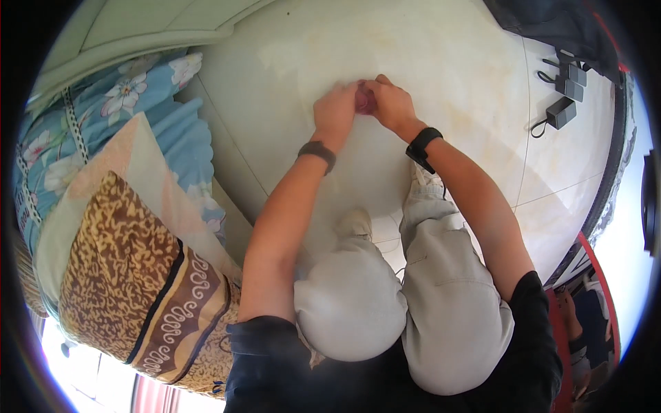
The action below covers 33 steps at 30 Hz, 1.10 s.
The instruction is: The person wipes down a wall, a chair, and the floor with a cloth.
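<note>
My left hand and my right hand meet out in front of me above a pale tiled floor. Both close around a small pinkish object held between them; most of it is hidden by the fingers, so its kind is unclear. A dark band sits on my left wrist and a black watch on my right wrist. My knees in light grey trousers are below the forearms.
A bed with a blue floral sheet and a brown patterned pillow lies on the left. Small dark chargers with cables rest on the floor at the upper right, beside dark fabric.
</note>
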{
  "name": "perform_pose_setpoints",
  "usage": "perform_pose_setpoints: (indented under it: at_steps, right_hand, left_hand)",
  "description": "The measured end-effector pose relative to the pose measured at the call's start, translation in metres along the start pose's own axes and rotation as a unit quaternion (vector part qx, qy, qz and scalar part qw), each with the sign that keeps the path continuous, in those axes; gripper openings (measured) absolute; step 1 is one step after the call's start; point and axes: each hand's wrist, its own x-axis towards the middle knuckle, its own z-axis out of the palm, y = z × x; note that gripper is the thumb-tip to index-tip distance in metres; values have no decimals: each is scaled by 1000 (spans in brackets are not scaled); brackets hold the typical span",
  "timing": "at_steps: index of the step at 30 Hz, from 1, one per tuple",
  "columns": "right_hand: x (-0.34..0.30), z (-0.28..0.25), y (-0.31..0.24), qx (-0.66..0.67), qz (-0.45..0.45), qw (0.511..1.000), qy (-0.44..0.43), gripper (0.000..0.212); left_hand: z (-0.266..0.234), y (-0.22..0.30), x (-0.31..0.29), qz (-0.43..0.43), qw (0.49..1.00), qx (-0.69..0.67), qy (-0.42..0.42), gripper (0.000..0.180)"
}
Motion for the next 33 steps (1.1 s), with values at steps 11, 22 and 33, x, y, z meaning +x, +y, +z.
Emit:
perform_pose_setpoints:
  at_steps: [11, 22, 33]
  right_hand:
    - [14, -73, 63, -104, 21, 992, 71, 36]
    - [-65, -20, 47, -176, -8, 976, -127, 28]
    - [-61, -2, 25, -159, -1, 985, -65, 38]
  left_hand:
    - [36, 69, 74, 52, 998, 5, 33, 14]
    - [71, 34, -30, 106, 984, -132, -44, 17]
    - [36, 38, -37, 10, 997, -3, -78, 28]
